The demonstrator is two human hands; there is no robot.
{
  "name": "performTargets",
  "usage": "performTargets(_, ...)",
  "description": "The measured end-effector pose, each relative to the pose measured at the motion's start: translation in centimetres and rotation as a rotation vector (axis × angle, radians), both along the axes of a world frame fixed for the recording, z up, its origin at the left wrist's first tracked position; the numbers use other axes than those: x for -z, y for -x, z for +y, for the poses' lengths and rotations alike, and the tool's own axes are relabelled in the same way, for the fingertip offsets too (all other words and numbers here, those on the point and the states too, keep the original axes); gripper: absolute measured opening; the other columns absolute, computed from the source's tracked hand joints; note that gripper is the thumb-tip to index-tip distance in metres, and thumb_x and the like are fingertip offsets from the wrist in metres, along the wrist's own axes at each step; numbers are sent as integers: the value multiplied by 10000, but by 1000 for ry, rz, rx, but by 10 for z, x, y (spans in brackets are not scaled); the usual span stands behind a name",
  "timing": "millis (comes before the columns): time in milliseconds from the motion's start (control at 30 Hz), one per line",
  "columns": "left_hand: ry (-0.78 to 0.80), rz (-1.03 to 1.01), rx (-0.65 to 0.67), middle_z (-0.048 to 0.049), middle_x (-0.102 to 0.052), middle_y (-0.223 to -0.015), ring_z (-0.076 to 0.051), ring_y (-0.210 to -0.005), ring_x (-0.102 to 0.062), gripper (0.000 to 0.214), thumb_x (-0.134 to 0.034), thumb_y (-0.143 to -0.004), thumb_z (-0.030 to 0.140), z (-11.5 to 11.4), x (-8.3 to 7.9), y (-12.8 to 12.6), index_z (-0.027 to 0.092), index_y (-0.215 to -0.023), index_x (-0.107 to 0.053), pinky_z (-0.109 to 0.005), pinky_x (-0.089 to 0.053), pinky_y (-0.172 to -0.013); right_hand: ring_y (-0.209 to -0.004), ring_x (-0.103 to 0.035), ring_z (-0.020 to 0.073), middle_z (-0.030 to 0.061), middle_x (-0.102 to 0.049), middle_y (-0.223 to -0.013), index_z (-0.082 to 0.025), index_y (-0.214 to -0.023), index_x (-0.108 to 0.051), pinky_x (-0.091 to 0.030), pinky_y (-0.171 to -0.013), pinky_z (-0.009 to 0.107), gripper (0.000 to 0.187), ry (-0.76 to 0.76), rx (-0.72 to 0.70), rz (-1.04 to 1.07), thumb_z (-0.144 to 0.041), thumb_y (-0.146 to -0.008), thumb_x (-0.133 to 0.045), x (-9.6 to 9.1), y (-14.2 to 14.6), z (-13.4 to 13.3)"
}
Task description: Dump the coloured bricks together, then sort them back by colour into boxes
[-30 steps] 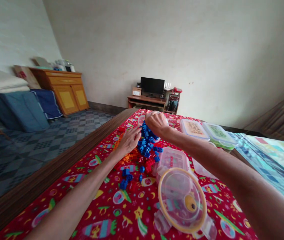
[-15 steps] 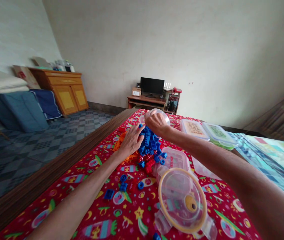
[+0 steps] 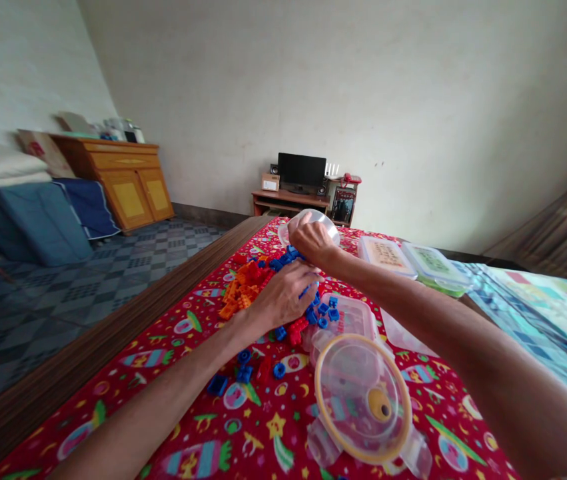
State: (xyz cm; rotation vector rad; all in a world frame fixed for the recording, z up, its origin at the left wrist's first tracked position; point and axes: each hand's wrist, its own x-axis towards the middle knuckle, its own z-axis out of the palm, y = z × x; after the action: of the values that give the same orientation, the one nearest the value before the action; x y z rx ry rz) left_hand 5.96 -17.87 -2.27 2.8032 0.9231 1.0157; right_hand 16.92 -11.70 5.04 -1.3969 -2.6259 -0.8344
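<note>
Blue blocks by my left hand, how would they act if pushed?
The blue blocks would probably scatter, as many lie loose. They look plastic, so likely light and stiff. A round blue piece could roll if set on edge.

The left of the hands (image 3: pixel 288 293) now farther right, over the blue blocks (image 3: pixel 312 315) (more orange blocks (image 3: pixel 240 288) in view)

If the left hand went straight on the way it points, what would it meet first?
Likely the blue bricks by the left hand, then perhaps the right hand; depth is unclear.
</note>
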Motion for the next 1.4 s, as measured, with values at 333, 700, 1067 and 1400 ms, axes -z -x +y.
performTargets(333,-189,413,748,21,-682,-983,-104,-958,-597,84,-614,-871,190,-139,31,-26,217,-793,-627,-224,-488,-829,-1039,-631,371,390,-428,-1351,55,-1376,-397,-550,-731,465,501,-124,17,-40,-44,-894,-297,-7,-2,-15)
performTargets(700,-377,579,604,-31,-659,-954,-149,-943,-570,150,-532,-918,138,-105,39,16,191,-827,-639,-268,-456,-892,-1073,-602,367,365,-486,-1304,46,-1348,-419,-538,-730,457,496,-182,84,15,-42,-877,-290,-14,-12,-12)
performTargets(1067,-396,431,248,-38,-636,-1204,-181,-1225,-496,165,-482,-946,179,-19,59,71,201,-992,-639,-390,-309,-1140,-960,-656,319,359,-473,-1325,-2,-1381,-381,-535,-689,426,507,-202,10,-13,-64,-914,-193,-4,-20,-14)
performTargets(1400,-349,225,-22,-74,-578,-1296,-227,-1275,-448,277,-393,-969,225,18,38,35,187,-1170,-579,-477,-301,-1144,-959,-655,321,365,-453,-1342,-3,-1370,-400,-540,-684,418,500,-217,43,-11,-82,-919,-199,-9,-26,-15)
